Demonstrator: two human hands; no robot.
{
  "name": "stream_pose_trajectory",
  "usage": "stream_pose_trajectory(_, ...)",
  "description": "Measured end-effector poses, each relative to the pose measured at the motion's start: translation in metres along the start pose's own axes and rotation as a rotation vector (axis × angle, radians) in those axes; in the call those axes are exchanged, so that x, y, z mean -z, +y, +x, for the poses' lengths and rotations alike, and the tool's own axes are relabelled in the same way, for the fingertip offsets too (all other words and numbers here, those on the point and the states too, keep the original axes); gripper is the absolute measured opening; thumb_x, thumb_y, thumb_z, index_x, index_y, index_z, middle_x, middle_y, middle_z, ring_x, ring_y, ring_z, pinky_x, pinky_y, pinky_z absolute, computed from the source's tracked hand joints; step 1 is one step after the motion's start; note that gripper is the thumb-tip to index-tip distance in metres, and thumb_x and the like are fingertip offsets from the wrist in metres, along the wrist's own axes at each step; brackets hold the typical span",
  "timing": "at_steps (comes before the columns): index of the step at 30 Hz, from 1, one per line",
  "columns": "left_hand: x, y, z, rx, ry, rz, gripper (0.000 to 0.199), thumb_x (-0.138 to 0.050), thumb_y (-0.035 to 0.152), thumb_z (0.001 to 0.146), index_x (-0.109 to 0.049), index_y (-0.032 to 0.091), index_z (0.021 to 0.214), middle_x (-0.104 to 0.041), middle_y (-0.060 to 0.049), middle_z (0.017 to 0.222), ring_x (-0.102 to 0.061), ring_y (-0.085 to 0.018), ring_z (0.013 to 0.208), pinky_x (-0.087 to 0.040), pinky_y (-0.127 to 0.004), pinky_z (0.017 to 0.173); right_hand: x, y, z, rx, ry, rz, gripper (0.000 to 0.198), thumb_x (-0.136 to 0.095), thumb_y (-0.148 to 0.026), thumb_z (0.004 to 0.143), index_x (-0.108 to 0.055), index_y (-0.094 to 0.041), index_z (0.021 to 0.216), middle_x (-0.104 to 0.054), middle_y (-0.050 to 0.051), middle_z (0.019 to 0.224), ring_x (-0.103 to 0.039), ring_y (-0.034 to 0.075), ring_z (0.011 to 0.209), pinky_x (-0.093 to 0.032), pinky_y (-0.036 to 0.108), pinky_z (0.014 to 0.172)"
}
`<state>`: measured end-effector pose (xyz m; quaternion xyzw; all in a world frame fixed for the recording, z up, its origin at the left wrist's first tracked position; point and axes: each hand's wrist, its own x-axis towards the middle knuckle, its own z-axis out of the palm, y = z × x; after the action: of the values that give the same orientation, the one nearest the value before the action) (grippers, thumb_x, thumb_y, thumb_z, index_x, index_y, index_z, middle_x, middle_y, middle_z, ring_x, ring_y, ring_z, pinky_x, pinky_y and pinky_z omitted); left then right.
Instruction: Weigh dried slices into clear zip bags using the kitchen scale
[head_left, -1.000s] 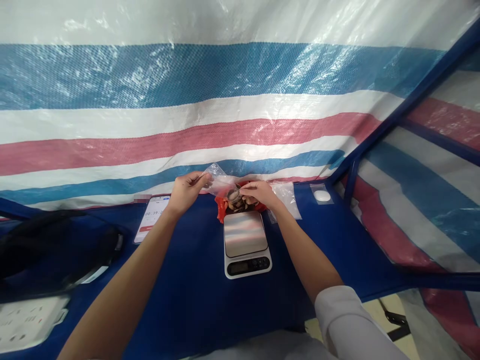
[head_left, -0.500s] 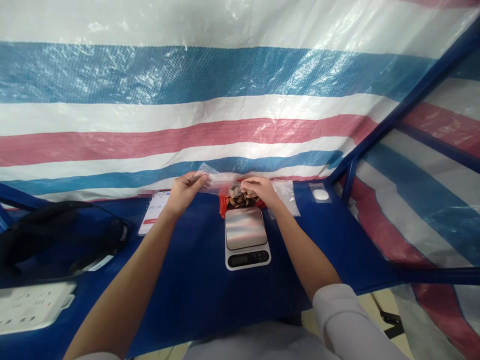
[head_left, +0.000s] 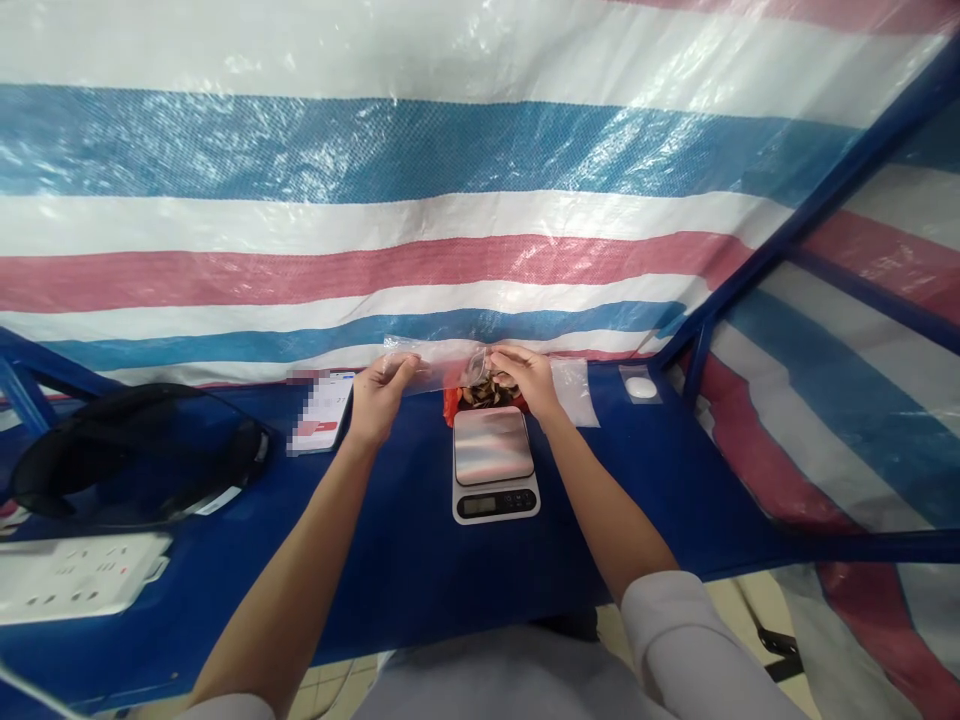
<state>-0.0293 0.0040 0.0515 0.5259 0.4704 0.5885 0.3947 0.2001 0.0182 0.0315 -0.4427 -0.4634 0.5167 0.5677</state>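
1. Since a second ago, the clear bag [head_left: 439, 363] has gone from standing up at a corner to stretching nearly level between our hands.
2. Taking the scale [head_left: 495, 445] as our clock's centre, the red bag [head_left: 451, 406] of brownish pieces [head_left: 491, 393] sits just beyond at 12, partly covered by our right hand; another clear bag [head_left: 576, 392] lies at 2, the phone [head_left: 324, 418] between 9 and 10 (partly pixelated), the power strip [head_left: 82, 580] at 8.
3. Our left hand [head_left: 381, 395] pinches the held bag's left end, thumb against curled fingers; our right hand [head_left: 525, 380] grips its right end.
4. The held bag, at 11, looks see-through and slightly creased.
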Motion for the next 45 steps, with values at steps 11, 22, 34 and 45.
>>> stream_pose_trajectory(11,-0.039,-0.034,-0.055,0.275,0.095,-0.363,0.042,-0.085,0.052,0.064,-0.066,0.019,0.082,-0.070,0.001,0.073,-0.069,-0.015,0.070,-0.060,-0.034,0.078,0.018,0.019,-0.035,0.055,0.034,-0.105,0.041,-0.083,-0.050,0.067,-0.080,-0.020,0.096,-0.079,0.005,0.082,-0.075,0.024,0.083,-0.063,0.039,0.078)
stream_pose_trajectory(22,-0.006,-0.027,-0.034,0.224,-0.187,-0.062,0.048,-0.089,0.052,0.062,-0.076,0.016,0.091,-0.075,-0.005,0.081,-0.067,-0.017,0.071,-0.056,-0.030,0.069,0.041,0.018,-0.045,0.116,-0.090,-0.299,0.032,-0.080,-0.045,0.075,-0.081,-0.019,0.094,-0.076,0.003,0.073,-0.070,0.018,0.065,-0.060,0.034,0.068)
stream_pose_trajectory(34,-0.027,-0.014,-0.015,0.194,-0.628,0.047,0.037,-0.081,0.052,0.074,-0.077,0.017,0.086,-0.073,-0.006,0.073,-0.067,-0.019,0.063,-0.056,-0.030,0.061,0.027,0.003,-0.040,0.278,-0.193,-0.557,0.017,-0.076,-0.033,0.079,-0.083,-0.025,0.092,-0.080,0.001,0.087,-0.075,0.022,0.086,-0.061,0.035,0.081)
stream_pose_trajectory(45,-0.034,-0.068,-0.046,0.161,-0.220,-0.259,0.030,-0.083,0.045,0.077,-0.075,0.017,0.084,-0.075,-0.003,0.073,-0.067,-0.015,0.064,-0.053,-0.027,0.068,0.018,0.038,-0.057,-0.092,0.093,-0.229,0.044,-0.079,-0.050,0.073,-0.077,-0.020,0.105,-0.079,0.005,0.100,-0.076,0.021,0.071,-0.065,0.030,0.057)
